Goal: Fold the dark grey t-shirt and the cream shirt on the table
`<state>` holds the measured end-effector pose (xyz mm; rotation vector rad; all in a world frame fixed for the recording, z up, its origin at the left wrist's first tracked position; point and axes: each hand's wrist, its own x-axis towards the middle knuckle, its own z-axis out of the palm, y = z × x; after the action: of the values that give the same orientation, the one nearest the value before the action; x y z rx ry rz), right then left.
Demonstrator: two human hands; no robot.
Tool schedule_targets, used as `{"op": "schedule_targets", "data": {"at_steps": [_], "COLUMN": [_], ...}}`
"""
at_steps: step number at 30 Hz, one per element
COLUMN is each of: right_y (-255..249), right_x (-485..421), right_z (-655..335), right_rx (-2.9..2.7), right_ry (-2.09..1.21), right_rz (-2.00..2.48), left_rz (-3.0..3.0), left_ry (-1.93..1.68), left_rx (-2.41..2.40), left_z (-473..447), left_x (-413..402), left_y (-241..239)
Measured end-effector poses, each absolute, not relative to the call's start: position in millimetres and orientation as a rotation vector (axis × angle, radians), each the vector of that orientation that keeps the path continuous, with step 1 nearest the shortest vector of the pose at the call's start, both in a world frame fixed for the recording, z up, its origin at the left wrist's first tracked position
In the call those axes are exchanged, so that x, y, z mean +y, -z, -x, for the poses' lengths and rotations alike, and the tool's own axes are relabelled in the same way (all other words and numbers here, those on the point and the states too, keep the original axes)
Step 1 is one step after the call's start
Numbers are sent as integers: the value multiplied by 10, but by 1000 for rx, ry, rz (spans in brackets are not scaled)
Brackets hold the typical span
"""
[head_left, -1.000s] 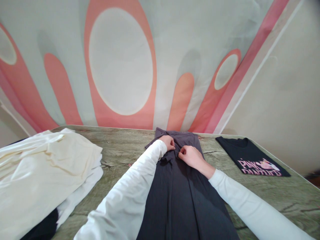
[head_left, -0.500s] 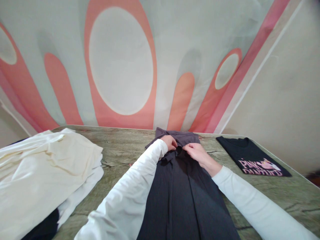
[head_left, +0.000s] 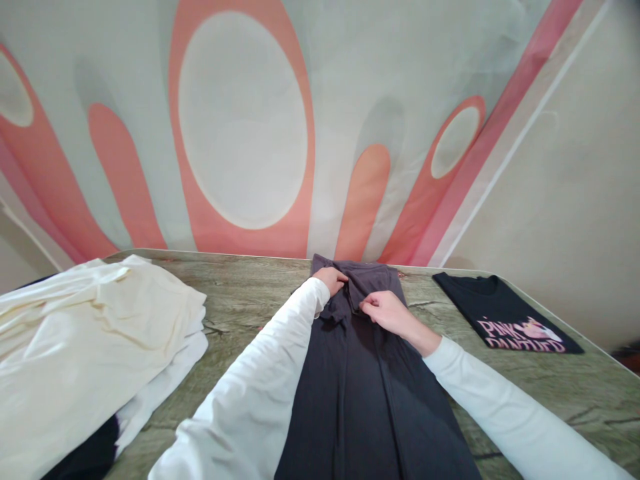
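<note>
Since the earlier frame, the left hand has shifted slightly away from the wearer, the right hand nearer. Left fingers curl at the dark grey garment, mid-surface; whether they grip cannot be told. Right fingertips pinch its flap. A loose pinch might let bunched cloth slip and crease. Rightmost, a black T-shirt reads "PINK" above a cut-off line.

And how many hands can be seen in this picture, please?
2: the left hand on the far part of the dark garment, and the right hand at the same part, slightly nearer the camera. No other hand shows.
</note>
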<state>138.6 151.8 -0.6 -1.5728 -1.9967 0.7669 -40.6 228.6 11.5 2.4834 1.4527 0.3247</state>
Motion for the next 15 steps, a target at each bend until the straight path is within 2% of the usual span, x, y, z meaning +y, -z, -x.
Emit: {"op": "schedule_targets", "data": {"at_steps": [7, 15], "right_y": [-156, -213], "right_x": [1455, 1378], "right_z": [-1403, -1404], "right_rx": [-2144, -2591], "right_ry": [-610, -391], "right_rz": [1303, 1003], "left_rz": [-2505, -2520], "left_ry": [-438, -505], "left_rx": [1506, 1538], "left_z": [386, 305], "left_x": [2268, 2201], "left_y": [-68, -35]}}
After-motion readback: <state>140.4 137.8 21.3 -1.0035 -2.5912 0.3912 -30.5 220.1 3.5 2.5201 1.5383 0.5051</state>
